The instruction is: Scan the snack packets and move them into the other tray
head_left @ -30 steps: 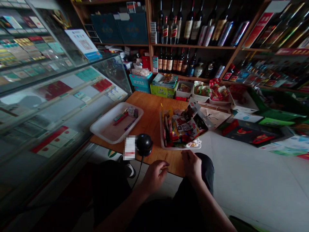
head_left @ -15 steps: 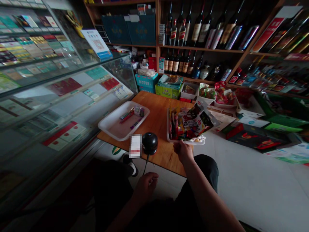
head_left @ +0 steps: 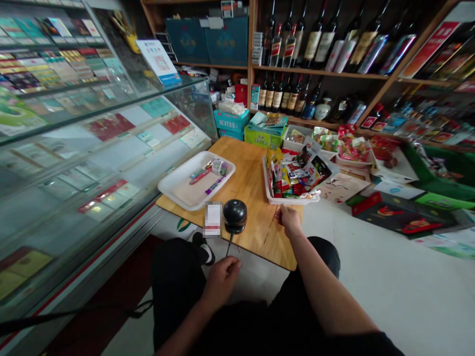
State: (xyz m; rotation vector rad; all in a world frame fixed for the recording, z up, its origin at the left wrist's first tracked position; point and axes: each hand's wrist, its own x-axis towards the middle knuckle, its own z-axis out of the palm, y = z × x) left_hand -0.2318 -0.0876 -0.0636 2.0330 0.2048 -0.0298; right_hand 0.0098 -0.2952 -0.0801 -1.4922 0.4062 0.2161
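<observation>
My right hand is closed on the wooden table, just below the near rim of a white plastic tray. I cannot make out whether anything is in its fingers. The tray is heaped with colourful snack packets. My left hand hovers above my lap, short of the table, with its fingers curled and nothing visible in them. Between the hands, near the table's front edge, stands a round black device with a cable. Another white tray on the left holds several small packaged items.
The wooden table is low, in front of my knees. Along the left runs a glass display counter. Shelves of bottles stand behind. Boxes and snack trays line the right. A blurred white-and-red item lies beside the black device.
My view has shifted slightly and the picture is brighter and sharper. Both hands keep nearly the same places and curled shapes.
</observation>
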